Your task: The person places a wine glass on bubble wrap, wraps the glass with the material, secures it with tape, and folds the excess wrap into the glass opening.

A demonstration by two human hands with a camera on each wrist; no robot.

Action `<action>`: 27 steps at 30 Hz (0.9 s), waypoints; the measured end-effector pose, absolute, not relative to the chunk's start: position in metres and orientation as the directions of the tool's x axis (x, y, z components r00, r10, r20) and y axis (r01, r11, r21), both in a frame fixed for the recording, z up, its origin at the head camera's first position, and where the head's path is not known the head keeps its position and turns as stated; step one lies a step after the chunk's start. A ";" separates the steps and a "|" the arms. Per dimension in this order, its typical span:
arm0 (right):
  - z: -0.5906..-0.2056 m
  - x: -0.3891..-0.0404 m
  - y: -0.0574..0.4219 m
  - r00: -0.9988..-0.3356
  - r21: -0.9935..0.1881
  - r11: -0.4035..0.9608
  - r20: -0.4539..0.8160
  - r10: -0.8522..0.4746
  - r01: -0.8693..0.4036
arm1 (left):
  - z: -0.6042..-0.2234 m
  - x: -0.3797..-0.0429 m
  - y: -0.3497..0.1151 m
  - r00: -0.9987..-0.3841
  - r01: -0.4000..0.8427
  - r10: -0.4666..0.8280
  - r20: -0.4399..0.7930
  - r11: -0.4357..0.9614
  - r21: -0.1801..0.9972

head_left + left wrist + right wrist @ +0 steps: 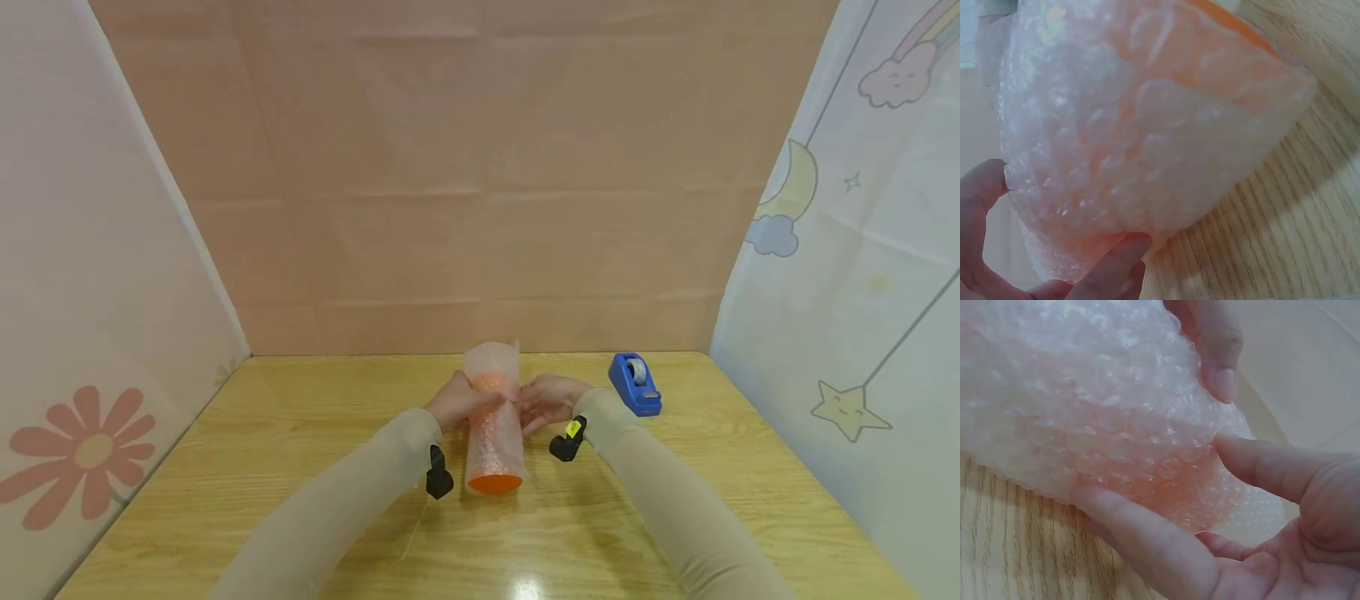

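An orange object stands on the table wrapped in a tube of clear bubble wrap. Its flat orange end shows at the near side, and loose wrap rises past its far end. From the left, my left hand grips the wrapped roll, thumb laid across its front. My right hand holds the wrap on the right side; in the right wrist view its thumb and forefinger press the bubbly surface from two sides. Orange shows through the bubble wrap in the left wrist view.
A blue tape dispenser with a roll of clear tape stands at the back right of the wooden table. Behind the table hangs a tan backdrop, with printed cloths on both sides. Each wrist carries a small black camera.
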State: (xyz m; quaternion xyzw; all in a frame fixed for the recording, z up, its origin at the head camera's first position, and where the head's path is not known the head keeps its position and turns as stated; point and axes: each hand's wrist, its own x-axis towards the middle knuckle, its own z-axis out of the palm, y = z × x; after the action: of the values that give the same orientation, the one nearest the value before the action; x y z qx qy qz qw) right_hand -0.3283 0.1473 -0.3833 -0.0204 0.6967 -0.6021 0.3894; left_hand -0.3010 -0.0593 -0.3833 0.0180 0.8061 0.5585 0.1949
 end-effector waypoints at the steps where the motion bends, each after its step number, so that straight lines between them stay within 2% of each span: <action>1: -0.383 -0.328 0.147 -0.696 -0.855 0.275 -0.518 -0.497 0.440 | -0.384 -0.302 -0.059 -0.924 -0.191 0.243 -0.295 0.375 0.907; 10: -0.382 -0.328 0.146 -0.698 -0.851 0.241 -0.522 -0.490 0.467 | -0.387 -0.306 -0.060 -0.921 -0.197 0.244 -0.303 0.379 0.904; 27: -0.387 -0.327 0.149 -0.679 -0.852 0.260 -0.520 -0.518 0.454 | -0.389 -0.308 -0.061 -0.922 -0.177 0.256 -0.291 0.389 0.904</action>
State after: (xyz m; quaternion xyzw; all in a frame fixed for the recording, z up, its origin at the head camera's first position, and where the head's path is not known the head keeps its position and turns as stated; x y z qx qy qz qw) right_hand -0.3267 0.1492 -0.3868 -0.0233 0.6857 -0.6078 0.3999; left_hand -0.3078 -0.0608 -0.3885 0.0244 0.8100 0.5521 0.1960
